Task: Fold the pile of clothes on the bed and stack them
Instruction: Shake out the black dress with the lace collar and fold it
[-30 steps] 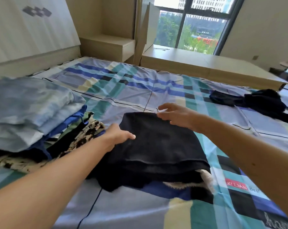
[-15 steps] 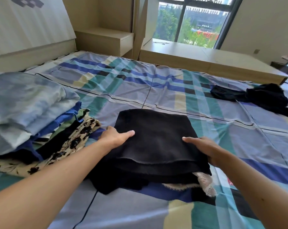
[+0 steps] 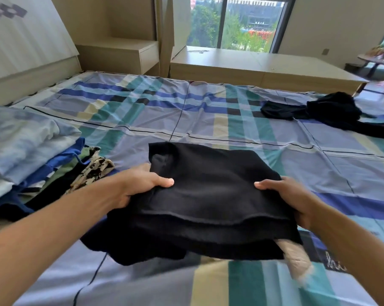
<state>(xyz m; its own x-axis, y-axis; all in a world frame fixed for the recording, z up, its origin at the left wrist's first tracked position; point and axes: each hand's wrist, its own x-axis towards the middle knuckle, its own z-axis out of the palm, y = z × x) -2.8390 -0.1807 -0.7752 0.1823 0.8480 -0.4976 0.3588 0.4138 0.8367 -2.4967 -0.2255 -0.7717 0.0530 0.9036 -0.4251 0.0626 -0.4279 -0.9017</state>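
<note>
Holding: left hand (image 3: pixel 142 186) and right hand (image 3: pixel 290 195) grip the folded black garment (image 3: pixel 208 195) by its sides, thumbs on top, over the bed (image 3: pixel 208 115).
Slipping risk: loose lower layers may sag and unfold if carried to the stack (image 3: pixel 32 155).
Hidden: fingers under the cloth; pale fabric (image 3: pixel 294 255) beneath, too blurred to name.

Folded black garment (image 3: pixel 210 195) lies central, folded stack (image 3: pixel 32 155) left, crumpled black clothes (image 3: pixel 332 111), perhaps two, far right.
</note>
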